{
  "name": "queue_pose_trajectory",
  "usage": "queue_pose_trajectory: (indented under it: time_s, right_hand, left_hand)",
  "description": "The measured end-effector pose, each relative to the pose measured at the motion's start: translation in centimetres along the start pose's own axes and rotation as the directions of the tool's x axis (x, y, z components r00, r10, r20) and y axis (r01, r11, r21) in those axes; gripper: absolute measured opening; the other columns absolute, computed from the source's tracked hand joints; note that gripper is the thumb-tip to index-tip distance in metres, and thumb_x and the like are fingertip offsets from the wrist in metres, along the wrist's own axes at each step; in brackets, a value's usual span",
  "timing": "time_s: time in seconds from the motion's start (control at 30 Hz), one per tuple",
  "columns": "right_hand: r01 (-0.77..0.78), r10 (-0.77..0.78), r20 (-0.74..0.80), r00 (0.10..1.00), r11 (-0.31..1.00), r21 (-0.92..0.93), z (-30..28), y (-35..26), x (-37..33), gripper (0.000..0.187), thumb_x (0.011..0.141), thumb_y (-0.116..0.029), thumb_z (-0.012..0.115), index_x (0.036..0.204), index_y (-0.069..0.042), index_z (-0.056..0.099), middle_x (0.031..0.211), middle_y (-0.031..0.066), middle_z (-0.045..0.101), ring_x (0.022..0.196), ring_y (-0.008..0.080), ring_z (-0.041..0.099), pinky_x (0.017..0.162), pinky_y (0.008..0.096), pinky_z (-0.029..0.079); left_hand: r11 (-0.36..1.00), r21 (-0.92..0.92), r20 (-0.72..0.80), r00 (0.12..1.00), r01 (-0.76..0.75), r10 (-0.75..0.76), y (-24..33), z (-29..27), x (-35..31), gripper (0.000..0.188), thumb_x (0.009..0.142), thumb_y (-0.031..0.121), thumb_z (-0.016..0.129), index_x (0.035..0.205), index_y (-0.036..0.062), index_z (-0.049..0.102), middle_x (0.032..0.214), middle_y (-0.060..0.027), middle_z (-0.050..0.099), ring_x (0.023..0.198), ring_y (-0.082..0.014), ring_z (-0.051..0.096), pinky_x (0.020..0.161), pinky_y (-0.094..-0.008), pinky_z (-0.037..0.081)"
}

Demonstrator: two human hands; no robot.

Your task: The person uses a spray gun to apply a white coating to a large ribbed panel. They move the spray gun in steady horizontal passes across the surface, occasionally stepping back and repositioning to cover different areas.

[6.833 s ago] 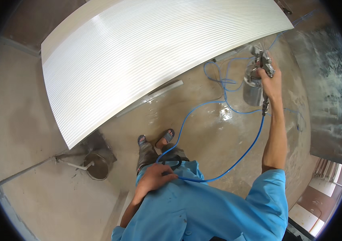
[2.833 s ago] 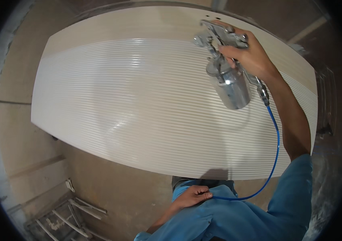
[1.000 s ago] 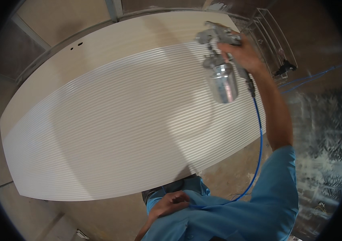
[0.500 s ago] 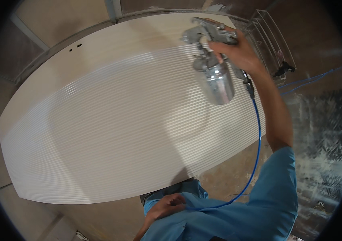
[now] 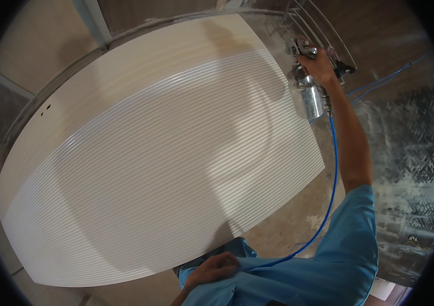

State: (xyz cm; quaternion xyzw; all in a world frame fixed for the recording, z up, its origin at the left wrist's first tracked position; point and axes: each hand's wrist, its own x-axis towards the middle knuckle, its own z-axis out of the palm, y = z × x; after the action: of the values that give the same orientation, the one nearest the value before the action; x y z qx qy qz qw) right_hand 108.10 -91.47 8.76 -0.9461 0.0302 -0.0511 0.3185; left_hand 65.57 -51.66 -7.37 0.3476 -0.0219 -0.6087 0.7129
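My right hand [image 5: 321, 67] is closed round the grip of a metal spray gun [image 5: 313, 101] with a silver paint cup hanging below it. The gun is just off the right end of a large white panel [image 5: 160, 163], which has fine ridges over most of its face and a smooth band along the far side. From the gun's handle a blue air hose [image 5: 336, 168] curves down towards my waist. There my left hand [image 5: 217, 269] rests against my blue clothing, its fingers curled where the hose runs in; the fingers partly hide the grip.
Two small dark holes [image 5: 45, 110] pierce the panel's smooth band at the left. Beyond the right end stands a wire rack [image 5: 329, 25] with a black object [image 5: 344, 69] on it. More blue hose [image 5: 380, 81] trails at the right, above a paint-smeared floor [image 5: 405, 153].
My right hand has carried the spray gun rightwards, from over the panel to past its right end. The view has turned, so the panel appears more tilted. My left hand stays at my waist.
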Motion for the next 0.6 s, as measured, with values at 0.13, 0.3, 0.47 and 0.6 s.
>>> queue_pose_trajectory:
  time_s: [0.13,0.3,0.47,0.6]
  right_hand:
    - [0.014,-0.014,-0.062,0.998,1.0,0.007,-1.0,1.8,1.2,0.065,0.088,-0.012,0.065,0.15,-0.008,0.048,0.076,0.003,0.063,0.059,0.0101,0.057,0.057,0.0299,0.05]
    - [0.176,-0.161,-0.093,0.983,0.966,0.189,-2.0,1.8,1.3,0.064,0.088,-0.012,0.063,0.15,-0.006,0.048,0.075,0.0038,0.063,0.06,0.0104,0.057,0.058,0.0301,0.05]
    - [0.079,-0.072,-0.067,0.995,0.991,0.111,-2.1,0.5,-0.2,0.063,0.09,-0.008,0.064,0.15,-0.003,0.046,0.069,0.0022,0.06,0.059,0.0099,0.055,0.056,0.0291,0.047]
    - [-0.005,0.007,-0.028,1.0,0.998,0.065,-4.9,0.2,-4.6,0.059,0.087,-0.02,0.069,0.14,0.001,0.054,0.069,0.0036,0.062,0.059,0.0106,0.058,0.057,0.0301,0.048]
  left_hand:
    - [1.0,-0.003,0.003,1.0,0.001,-0.001,1.3,0.1,-0.1,0.029,0.1,0.022,0.063,0.124,0.0064,0.058,0.113,-0.008,0.068,0.102,-0.0132,0.061,0.091,-0.029,0.047]
    - [0.998,0.014,-0.05,0.997,0.058,-0.058,3.3,1.4,-0.9,0.029,0.1,0.022,0.063,0.123,0.006,0.056,0.111,-0.007,0.068,0.098,-0.0116,0.06,0.086,-0.0272,0.047]
    - [0.998,0.0,-0.057,0.996,0.065,-0.065,4.0,2.2,-1.7,0.029,0.098,0.022,0.063,0.12,0.006,0.055,0.105,-0.0051,0.066,0.091,-0.0094,0.056,0.08,-0.0255,0.044]
    - [0.996,0.03,-0.102,0.991,0.085,-0.082,3.1,3.3,-2.2,0.03,0.094,0.022,0.064,0.117,0.0055,0.054,0.096,-0.0028,0.063,0.084,-0.0069,0.051,0.074,-0.0222,0.039]
